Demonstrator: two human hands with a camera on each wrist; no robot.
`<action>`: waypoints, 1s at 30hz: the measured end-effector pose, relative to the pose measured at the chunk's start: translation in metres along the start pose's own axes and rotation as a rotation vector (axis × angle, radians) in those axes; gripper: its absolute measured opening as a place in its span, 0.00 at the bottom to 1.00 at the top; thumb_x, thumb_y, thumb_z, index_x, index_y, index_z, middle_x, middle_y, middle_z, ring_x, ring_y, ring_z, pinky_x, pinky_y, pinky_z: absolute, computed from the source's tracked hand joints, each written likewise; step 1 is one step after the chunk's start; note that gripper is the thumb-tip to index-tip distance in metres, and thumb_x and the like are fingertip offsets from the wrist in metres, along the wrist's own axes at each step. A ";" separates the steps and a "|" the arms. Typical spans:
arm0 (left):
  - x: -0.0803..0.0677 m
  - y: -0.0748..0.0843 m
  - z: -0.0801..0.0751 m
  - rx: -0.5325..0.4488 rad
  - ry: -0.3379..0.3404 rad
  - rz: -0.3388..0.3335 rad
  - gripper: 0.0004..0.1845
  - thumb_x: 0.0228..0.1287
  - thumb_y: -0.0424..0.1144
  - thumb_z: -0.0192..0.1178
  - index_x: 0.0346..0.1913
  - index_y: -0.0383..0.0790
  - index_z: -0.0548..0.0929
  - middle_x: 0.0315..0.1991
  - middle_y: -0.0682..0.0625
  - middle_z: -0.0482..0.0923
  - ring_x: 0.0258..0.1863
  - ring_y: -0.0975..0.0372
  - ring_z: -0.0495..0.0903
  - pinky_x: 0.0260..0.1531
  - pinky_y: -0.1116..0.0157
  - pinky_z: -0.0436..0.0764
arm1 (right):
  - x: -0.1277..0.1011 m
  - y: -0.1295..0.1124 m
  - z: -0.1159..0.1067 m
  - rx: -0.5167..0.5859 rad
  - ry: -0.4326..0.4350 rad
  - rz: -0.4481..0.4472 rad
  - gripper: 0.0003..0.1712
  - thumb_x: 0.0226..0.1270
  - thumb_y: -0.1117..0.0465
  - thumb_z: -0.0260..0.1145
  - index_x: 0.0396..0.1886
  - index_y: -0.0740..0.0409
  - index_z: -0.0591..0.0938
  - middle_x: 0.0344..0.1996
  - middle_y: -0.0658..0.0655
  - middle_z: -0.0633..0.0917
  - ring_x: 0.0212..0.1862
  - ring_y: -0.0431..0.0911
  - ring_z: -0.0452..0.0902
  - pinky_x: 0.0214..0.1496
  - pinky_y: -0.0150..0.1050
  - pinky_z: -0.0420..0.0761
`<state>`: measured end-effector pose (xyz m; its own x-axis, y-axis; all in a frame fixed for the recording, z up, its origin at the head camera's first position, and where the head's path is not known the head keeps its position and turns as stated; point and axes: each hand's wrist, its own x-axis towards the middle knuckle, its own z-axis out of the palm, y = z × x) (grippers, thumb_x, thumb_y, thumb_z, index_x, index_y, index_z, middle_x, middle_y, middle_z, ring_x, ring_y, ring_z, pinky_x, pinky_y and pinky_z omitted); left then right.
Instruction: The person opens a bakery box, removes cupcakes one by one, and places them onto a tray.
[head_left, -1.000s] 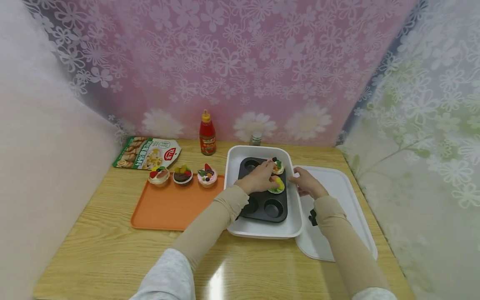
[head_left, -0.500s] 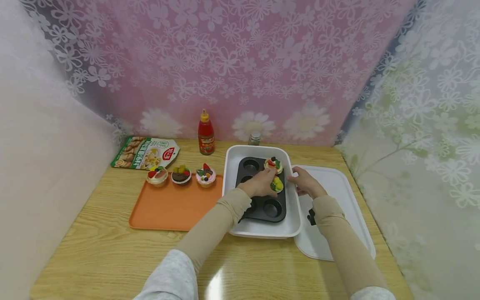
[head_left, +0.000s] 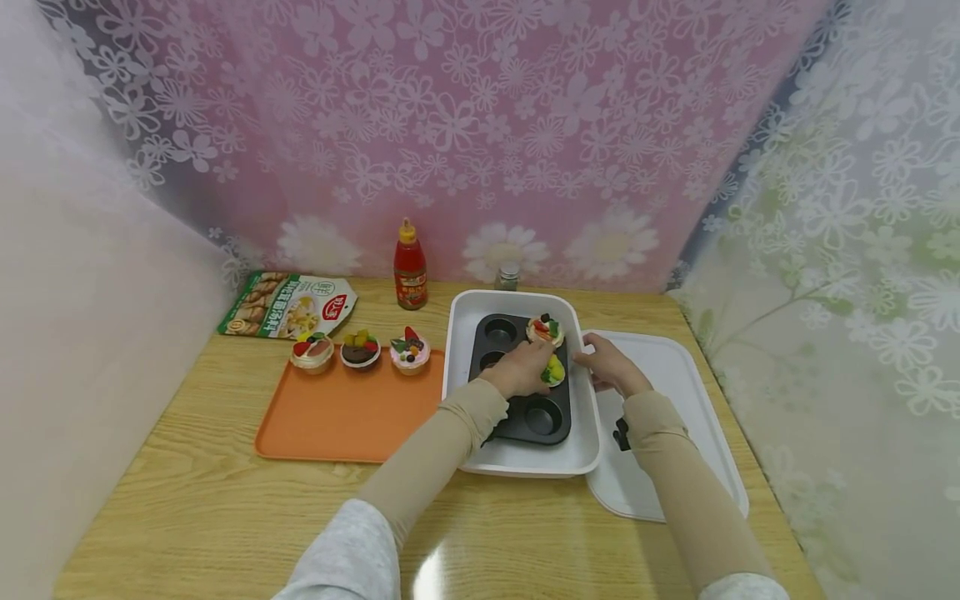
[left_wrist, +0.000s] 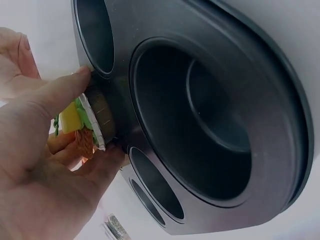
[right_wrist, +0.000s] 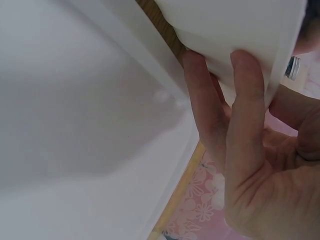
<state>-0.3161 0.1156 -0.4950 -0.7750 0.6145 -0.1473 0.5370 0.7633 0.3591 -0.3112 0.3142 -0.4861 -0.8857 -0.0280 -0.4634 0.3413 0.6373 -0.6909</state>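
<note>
My left hand [head_left: 519,372] has its thumb and fingers on opposite sides of a cupcake [head_left: 554,372] topped with yellow and green pieces, at the middle right cup of a black muffin tin [left_wrist: 282,125]. In the left wrist view, the cupcake's pleated wrapper [left_wrist: 104,120] shows between thumb and fingers at the cup's opening. Behind it, a cupcake with red, green and black topping [head_left: 544,329] sits in the far right cup. The tin lies inside a white rectangular container [head_left: 517,472]. My right hand [head_left: 613,367] holds that container's right wall, fingers against its outside.
Three cupcakes stand along the back of an orange tray [head_left: 337,425] at left. Behind are a green food packet [head_left: 288,306], a red sauce bottle [head_left: 410,271] and a small shaker jar [head_left: 507,277]. A white lid [head_left: 686,392] lies under my right forearm.
My left fingers have drawn back from over the far cupcake, leaving it in full view, and close in around the yellow-topped one. My right hand stays at the container wall.
</note>
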 end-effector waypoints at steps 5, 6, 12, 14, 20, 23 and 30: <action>0.001 0.000 0.002 0.039 0.026 0.011 0.34 0.66 0.46 0.74 0.71 0.44 0.72 0.72 0.48 0.74 0.69 0.53 0.74 0.69 0.57 0.77 | 0.001 -0.001 0.000 -0.002 0.002 0.003 0.24 0.86 0.55 0.52 0.72 0.62 0.64 0.69 0.75 0.75 0.55 0.61 0.87 0.47 0.50 0.91; 0.001 0.000 0.002 0.042 0.027 0.012 0.33 0.66 0.45 0.74 0.70 0.44 0.72 0.72 0.47 0.74 0.69 0.53 0.75 0.69 0.57 0.77 | 0.001 -0.001 0.000 -0.002 0.000 0.005 0.24 0.86 0.55 0.52 0.72 0.62 0.64 0.69 0.74 0.74 0.55 0.61 0.87 0.47 0.50 0.91; 0.001 0.001 -0.001 0.035 0.029 0.014 0.30 0.67 0.44 0.74 0.68 0.43 0.73 0.67 0.48 0.78 0.66 0.55 0.76 0.69 0.59 0.77 | 0.001 -0.001 -0.001 0.000 -0.009 0.014 0.25 0.87 0.55 0.51 0.73 0.61 0.64 0.69 0.74 0.74 0.58 0.63 0.86 0.48 0.51 0.90; 0.001 0.000 0.000 0.028 0.029 0.016 0.30 0.67 0.44 0.73 0.67 0.43 0.73 0.66 0.48 0.78 0.65 0.55 0.77 0.68 0.59 0.77 | 0.001 -0.001 -0.001 0.000 -0.010 0.016 0.25 0.87 0.55 0.52 0.73 0.61 0.64 0.69 0.74 0.74 0.58 0.64 0.85 0.48 0.51 0.90; 0.002 -0.001 0.000 0.019 0.029 0.025 0.30 0.67 0.45 0.74 0.67 0.42 0.74 0.65 0.47 0.78 0.64 0.56 0.77 0.67 0.61 0.78 | 0.000 -0.002 -0.001 0.000 -0.003 0.009 0.25 0.87 0.55 0.51 0.73 0.62 0.63 0.69 0.75 0.75 0.58 0.64 0.86 0.49 0.52 0.90; 0.003 -0.003 -0.001 0.005 0.024 0.028 0.29 0.67 0.44 0.73 0.66 0.41 0.74 0.64 0.47 0.79 0.63 0.57 0.78 0.66 0.61 0.78 | -0.001 -0.002 -0.001 0.003 -0.006 0.007 0.25 0.87 0.55 0.51 0.74 0.62 0.63 0.68 0.75 0.75 0.56 0.63 0.87 0.48 0.51 0.90; 0.011 -0.010 0.009 -0.013 0.043 0.036 0.29 0.70 0.46 0.70 0.67 0.39 0.73 0.66 0.44 0.77 0.64 0.55 0.78 0.67 0.60 0.77 | -0.002 -0.003 -0.001 0.006 -0.007 0.008 0.24 0.87 0.55 0.51 0.73 0.61 0.64 0.67 0.75 0.76 0.52 0.58 0.88 0.46 0.49 0.90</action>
<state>-0.3270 0.1162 -0.5084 -0.7687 0.6325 -0.0947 0.5609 0.7379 0.3753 -0.3107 0.3133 -0.4825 -0.8805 -0.0283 -0.4731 0.3506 0.6328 -0.6904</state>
